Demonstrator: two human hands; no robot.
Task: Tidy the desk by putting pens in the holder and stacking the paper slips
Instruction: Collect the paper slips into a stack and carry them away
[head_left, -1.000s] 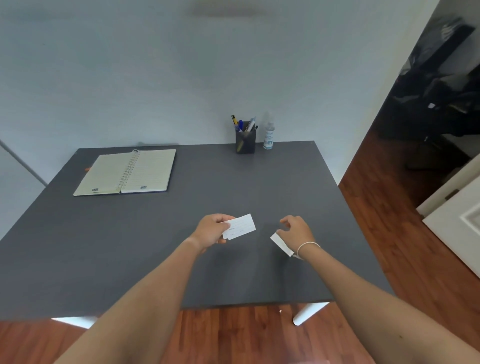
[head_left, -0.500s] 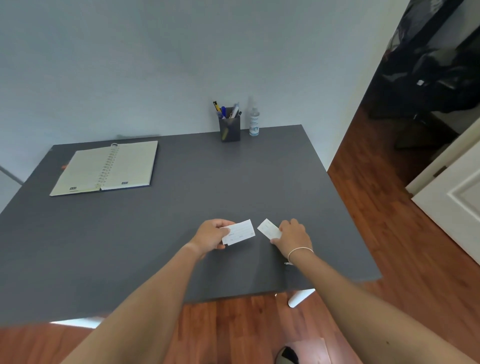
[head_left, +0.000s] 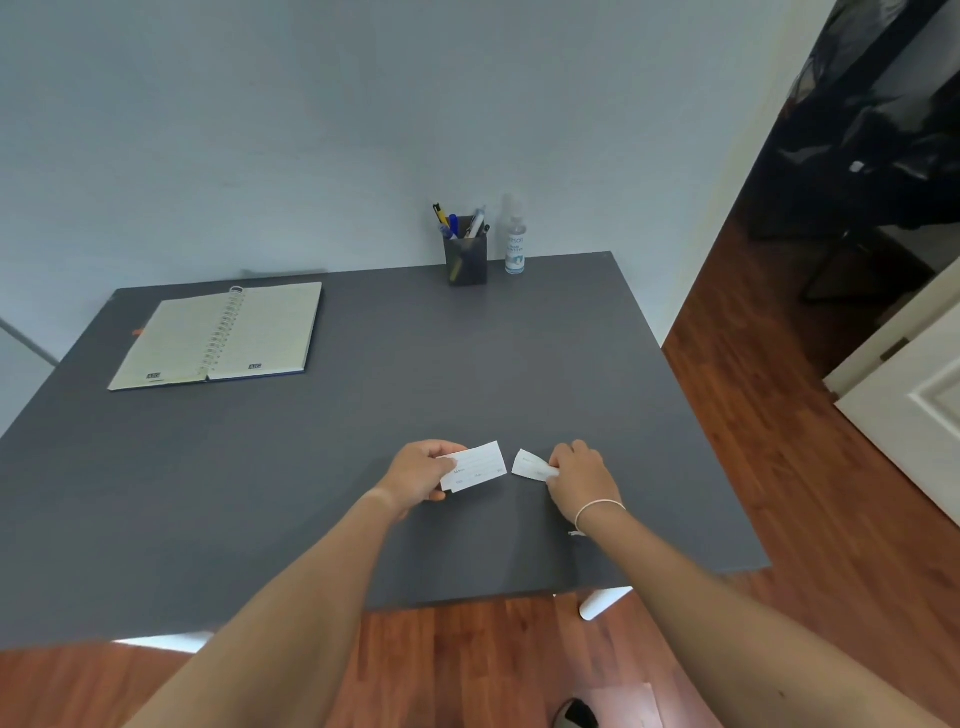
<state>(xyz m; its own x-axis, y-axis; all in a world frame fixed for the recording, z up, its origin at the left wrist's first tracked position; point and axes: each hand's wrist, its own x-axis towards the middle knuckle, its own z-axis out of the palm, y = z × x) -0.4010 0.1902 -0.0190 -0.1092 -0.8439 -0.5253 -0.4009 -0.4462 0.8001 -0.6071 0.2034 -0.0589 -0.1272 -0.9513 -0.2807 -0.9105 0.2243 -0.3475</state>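
Observation:
My left hand (head_left: 418, 474) pinches a white paper slip (head_left: 477, 466) by its left end, just above the dark grey desk (head_left: 395, 384). A short gap to the right, my right hand (head_left: 582, 470) grips a second, smaller white slip (head_left: 529, 464) by its right end. The two slips point toward each other without touching. At the back of the desk stands a dark pen holder (head_left: 466, 257) with several pens (head_left: 457, 223) upright in it.
An open spiral notebook (head_left: 221, 335) lies at the back left. A small clear spray bottle (head_left: 515, 244) stands right of the holder. The desk's right edge drops to a wooden floor (head_left: 810, 441), with a white door (head_left: 914, 410) beyond.
My right hand lifted its slip from the desk's right side and brought it left, close to the slip in my left hand. The camera has tilted, shifting the whole view.

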